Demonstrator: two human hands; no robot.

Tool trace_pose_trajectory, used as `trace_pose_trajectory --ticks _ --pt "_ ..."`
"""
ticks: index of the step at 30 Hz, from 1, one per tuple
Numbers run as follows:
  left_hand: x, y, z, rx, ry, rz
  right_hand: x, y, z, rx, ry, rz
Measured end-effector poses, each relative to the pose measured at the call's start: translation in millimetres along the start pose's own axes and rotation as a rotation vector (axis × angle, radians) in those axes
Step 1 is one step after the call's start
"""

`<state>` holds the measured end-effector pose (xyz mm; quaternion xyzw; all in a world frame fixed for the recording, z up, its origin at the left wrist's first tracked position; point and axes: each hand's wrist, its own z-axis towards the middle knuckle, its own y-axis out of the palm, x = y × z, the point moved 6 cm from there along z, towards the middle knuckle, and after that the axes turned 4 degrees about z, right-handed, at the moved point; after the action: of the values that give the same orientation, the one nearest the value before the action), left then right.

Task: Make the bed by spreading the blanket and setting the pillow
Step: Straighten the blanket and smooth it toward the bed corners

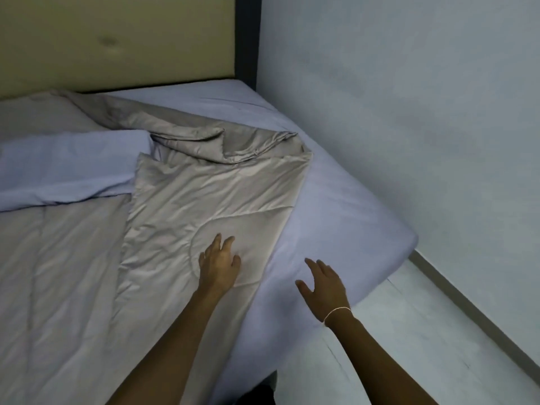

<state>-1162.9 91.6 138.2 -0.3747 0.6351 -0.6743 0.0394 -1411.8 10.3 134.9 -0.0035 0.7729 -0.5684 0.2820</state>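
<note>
Both bare forearms reach forward from the lower edge of the view. The left hand lies palm down with its fingers loosely spread and straight. The right hand is held palm down with fingers extended and thumb out to the side; a thin wristband circles its wrist.

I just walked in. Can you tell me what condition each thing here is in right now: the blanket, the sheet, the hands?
Blanket: rumpled, folded back on itself, not yet spread.
Pale blue sheet: fitted on the mattress, bare along the wall side.
Blue bundle: crumpled on the blanket; pillow or cloth, cannot tell.
Left hand: open, on the blanket.
Right hand: open, over the sheet, holding nothing.
</note>
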Motion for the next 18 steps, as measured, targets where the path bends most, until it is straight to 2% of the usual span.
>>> trace_pose_trajectory --ticks 4,9,18 --pt "21.5 -2.4 59.4 0.062 -0.023 -0.039 -0.4 -23.7 76.2 -0.013 -0.065 -0.022" --pt "25.3 2.2 103.8 0.092 -0.121 -0.066 -25.5 -17.7 159.7 -0.124 -0.186 -0.077" --pt "-39.0 16.7 134.3 0.092 -0.616 -0.055 -86.1 36.1 287.5 -0.452 -0.442 -0.251"
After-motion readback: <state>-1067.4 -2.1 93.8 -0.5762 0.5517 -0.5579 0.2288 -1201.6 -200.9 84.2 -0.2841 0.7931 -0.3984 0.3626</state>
